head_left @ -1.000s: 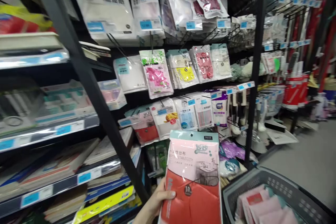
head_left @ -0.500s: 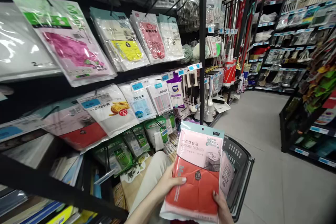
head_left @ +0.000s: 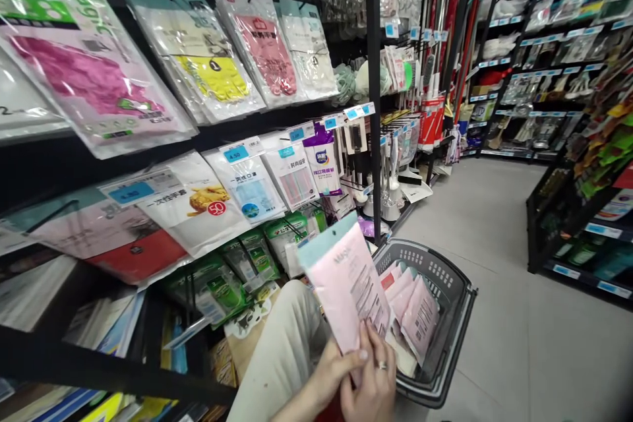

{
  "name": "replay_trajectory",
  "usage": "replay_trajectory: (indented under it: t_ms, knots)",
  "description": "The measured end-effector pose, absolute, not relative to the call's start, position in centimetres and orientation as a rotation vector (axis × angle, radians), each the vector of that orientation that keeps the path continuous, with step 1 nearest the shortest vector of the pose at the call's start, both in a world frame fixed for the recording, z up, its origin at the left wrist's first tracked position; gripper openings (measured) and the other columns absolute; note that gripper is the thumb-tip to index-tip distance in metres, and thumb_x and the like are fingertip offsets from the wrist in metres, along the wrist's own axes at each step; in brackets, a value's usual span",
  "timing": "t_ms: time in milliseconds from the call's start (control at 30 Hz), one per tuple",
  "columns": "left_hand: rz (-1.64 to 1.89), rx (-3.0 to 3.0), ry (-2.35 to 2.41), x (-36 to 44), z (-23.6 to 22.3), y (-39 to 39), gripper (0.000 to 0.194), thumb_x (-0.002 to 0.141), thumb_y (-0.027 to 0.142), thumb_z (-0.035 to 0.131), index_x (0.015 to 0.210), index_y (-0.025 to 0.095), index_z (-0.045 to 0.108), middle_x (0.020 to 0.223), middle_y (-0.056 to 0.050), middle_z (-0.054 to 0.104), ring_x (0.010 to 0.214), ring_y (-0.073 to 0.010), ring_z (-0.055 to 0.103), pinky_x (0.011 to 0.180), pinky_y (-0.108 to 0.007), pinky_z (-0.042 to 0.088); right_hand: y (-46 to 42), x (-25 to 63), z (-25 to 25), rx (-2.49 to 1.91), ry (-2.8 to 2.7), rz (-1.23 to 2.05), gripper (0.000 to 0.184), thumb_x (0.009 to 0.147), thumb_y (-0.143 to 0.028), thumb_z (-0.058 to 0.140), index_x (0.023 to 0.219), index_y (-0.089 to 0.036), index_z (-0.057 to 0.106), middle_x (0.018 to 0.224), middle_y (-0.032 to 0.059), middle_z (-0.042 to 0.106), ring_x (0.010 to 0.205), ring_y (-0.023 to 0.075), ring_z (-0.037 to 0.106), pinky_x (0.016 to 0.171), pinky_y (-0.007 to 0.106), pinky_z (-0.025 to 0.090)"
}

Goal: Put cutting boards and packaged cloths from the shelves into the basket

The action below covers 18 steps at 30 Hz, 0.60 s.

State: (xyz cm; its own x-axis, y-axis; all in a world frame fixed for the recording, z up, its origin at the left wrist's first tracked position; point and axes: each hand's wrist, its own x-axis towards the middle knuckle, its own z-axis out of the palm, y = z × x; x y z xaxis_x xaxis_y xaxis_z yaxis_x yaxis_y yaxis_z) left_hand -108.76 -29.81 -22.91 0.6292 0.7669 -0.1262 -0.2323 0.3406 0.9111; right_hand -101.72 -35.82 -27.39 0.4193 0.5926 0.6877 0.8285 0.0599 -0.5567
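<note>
Head view: I have the left hand [head_left: 330, 372] and right hand [head_left: 370, 379] pinching the bottom of a pink packet [head_left: 339, 290], up near the basket [head_left: 453, 316]. I think I'm checking its back; moving it next needs a snug grip.

Two hands, one left hand [head_left: 331, 372] and one right hand [head_left: 370, 379], hold one pink packet [head_left: 341, 277] between their fingers, with one ring [head_left: 382, 365] worn. One basket [head_left: 440, 275] contains at least three overlapping packets [head_left: 419, 323]; the exact number is hidden. Four front packets [head_left: 270, 56] hang in the upper row, plus part of a fifth at the left edge. Five front packets line the next row, including one purple packet [head_left: 321, 159]. Below are at least three green packets [head_left: 229, 290].
</note>
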Motion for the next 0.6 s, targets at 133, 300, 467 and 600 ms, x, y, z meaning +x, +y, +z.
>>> replay_trajectory:
  t_ms: [133,300,467,600]
  knots:
    - [0.737,0.803,0.728,-109.0,-21.6,-28.9,0.052,0.057,0.023,0.072,0.106,0.01,0.06,0.105,-0.013,0.064,0.107,-0.0302,0.053,0.098,-0.039,0.036,-35.7,-102.4,-25.6,-1.646,-1.395,-0.315,0.06,0.073,-0.026,0.051,0.13,-0.014,0.037,0.122,0.017,0.048,0.105,0.0328,0.045,0.081,0.05,0.042]
    - [0.783,0.832,0.853,-108.8,-21.6,-25.9,0.053,0.051,0.016,0.07,0.103,0.009,0.061,0.095,-0.012,0.067,0.093,-0.0289,0.059,0.09,-0.039,0.043,-35.4,-101.9,-25.5,-1.567,-1.396,-0.298,0.042,0.076,-0.02,0.051,0.117,-0.01,0.049,0.109,0.0156,0.056,0.1,0.0266,0.049,0.079,0.043,0.046]
    - [0.634,1.128,0.797,-104.7,-23.7,-20.8,0.053,0.054,0.013,0.066,0.106,0.011,0.057,0.098,-0.01,0.066,0.091,-0.0259,0.06,0.086,-0.036,0.044,-35.5,-101.4,-25.4,-1.519,-1.182,-0.179,0.03,0.079,-0.007,0.045,0.107,-0.014,0.053,0.095,0.0107,0.061,0.089,0.0204,0.055,0.075,0.037,0.047]
    - [0.37,1.626,0.793,-97.2,-27.8,-18.0,0.055,0.054,0.009,0.061,0.109,0.011,0.055,0.106,-0.008,0.063,0.096,-0.0235,0.057,0.087,-0.033,0.042,-35.4,-100.7,-25.3,-1.47,-0.996,-0.214,0.027,0.079,-0.007,0.043,0.101,-0.015,0.056,0.089,0.0098,0.062,0.082,0.0194,0.057,0.07,0.035,0.047]
